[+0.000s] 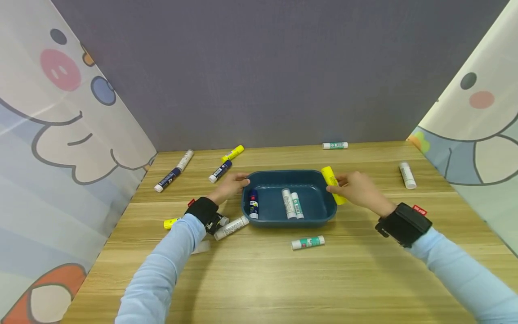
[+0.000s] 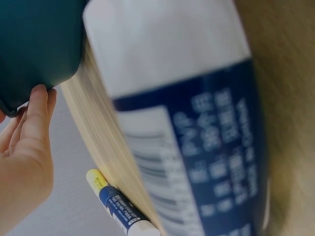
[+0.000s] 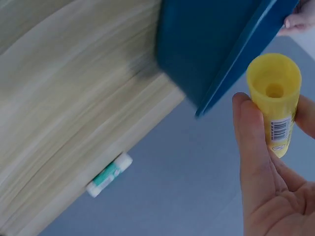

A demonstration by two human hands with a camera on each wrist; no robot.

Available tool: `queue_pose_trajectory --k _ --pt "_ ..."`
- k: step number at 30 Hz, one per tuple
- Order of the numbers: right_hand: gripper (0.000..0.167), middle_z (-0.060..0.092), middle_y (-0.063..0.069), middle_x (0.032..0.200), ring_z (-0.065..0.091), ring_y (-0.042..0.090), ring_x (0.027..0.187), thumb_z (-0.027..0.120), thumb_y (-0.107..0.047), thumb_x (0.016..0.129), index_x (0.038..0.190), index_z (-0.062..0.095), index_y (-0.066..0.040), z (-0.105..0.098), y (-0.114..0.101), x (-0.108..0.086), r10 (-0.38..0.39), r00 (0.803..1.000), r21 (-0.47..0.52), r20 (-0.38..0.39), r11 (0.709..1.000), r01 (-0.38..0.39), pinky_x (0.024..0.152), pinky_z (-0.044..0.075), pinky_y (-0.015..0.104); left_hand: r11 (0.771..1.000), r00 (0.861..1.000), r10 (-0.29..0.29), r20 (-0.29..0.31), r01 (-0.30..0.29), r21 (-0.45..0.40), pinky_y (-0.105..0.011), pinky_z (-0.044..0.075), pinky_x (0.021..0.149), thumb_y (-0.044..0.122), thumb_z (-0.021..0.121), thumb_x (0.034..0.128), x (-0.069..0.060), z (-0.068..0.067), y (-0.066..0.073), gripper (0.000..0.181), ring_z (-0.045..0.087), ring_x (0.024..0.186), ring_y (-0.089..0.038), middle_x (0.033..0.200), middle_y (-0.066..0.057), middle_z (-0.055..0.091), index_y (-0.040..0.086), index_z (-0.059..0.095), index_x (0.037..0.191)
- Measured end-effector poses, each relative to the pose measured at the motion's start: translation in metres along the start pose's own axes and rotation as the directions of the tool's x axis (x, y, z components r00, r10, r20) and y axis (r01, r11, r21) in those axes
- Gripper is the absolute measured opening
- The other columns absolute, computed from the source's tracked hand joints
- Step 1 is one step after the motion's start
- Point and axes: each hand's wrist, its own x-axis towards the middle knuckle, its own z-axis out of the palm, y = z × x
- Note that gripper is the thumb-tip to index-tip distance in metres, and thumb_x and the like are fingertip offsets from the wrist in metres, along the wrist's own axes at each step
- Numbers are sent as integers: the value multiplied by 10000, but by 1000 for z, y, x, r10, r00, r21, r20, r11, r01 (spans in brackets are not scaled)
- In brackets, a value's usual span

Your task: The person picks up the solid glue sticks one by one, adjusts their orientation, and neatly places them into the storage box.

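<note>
Right hand point(image 1: 358, 189) pinches yellow glue stick point(image 1: 329, 175) between fingers point(image 3: 252, 128); left hand point(image 1: 229, 187) pinches tray rim point(image 1: 289, 223), which should be held steady.

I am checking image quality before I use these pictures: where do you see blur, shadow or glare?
Head view: soft shadows and a pale sheen on the table; left wrist view: the closest blue glue stick is out of focus, its print smeared; right wrist view: the yellow glue stick is fairly sharp, the tabletop softer.
</note>
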Motion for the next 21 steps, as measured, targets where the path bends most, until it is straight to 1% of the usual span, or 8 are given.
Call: queue_pose_trajectory --k 3,6,8,10,14,16,17,21 --pt "565 617 281 1077 618 353 918 623 -348 861 1194 546 102 11 -7 4 -3 1000 16 15 1000 3 668 544 330 1000 1000 4 3 -4 -1 -411 445 965 156 451 966 -1 1 1 417 471 1213 -314 1333 -209 473 0 421 1351" --pt "562 631 269 1055 631 307 859 629 -358 854 1163 565 107 21 -13 9 -14 1000 -6 18 1000 14 665 538 328 1000 1000 2 10 -2 -1 -414 441 969 150 446 967 -2 1 1 416 465 1218 -313 1338 -208 468 -1 417 1353" --pt "533 660 238 978 630 254 756 635 -351 851 1121 591 106 27 -15 12 -26 999 -28 19 999 26 619 525 304 1000 1000 -3 13 3 -1 -416 437 974 152 444 969 -3 2 1 416 461 1222 -310 1344 -204 463 3 414 1356" --pt "471 670 168 843 593 198 651 636 -339 852 1066 627 80 33 -18 15 -28 999 -36 33 999 29 558 490 270 1000 1000 -3 16 3 2 -417 436 975 155 440 971 -3 2 1 418 458 1225 -310 1348 -204 460 3 410 1359" --pt "318 509 20 568 447 136 490 646 -316 847 849 672 1 42 -24 19 -22 998 -21 63 999 24 462 350 221 1000 1000 4 12 -4 1 -421 434 975 156 440 971 -3 1 1 418 459 1223 -314 1346 -208 461 3 411 1358" --pt "293 457 -7 533 419 126 468 650 -309 844 780 662 -23 46 -26 21 -19 997 -24 72 1000 21 451 321 213 1000 1000 9 11 -9 -7 -425 433 976 156 445 968 -3 0 1 421 458 1224 -320 1346 -215 459 -1 411 1357" --pt "289 441 -9 519 410 126 460 654 -306 841 748 654 -32 48 -26 22 -21 997 -37 72 999 23 448 310 212 1000 1000 8 13 -7 -13 -429 430 978 147 445 967 -6 0 5 421 455 1225 -327 1346 -222 455 -10 409 1357" --pt "292 434 -12 508 418 118 443 667 -299 831 707 641 -36 54 -27 23 -27 997 -97 77 995 34 441 322 200 1000 1000 11 8 -11 -17 -431 431 976 142 452 964 -5 0 5 420 458 1221 -329 1343 -224 458 -13 413 1353"
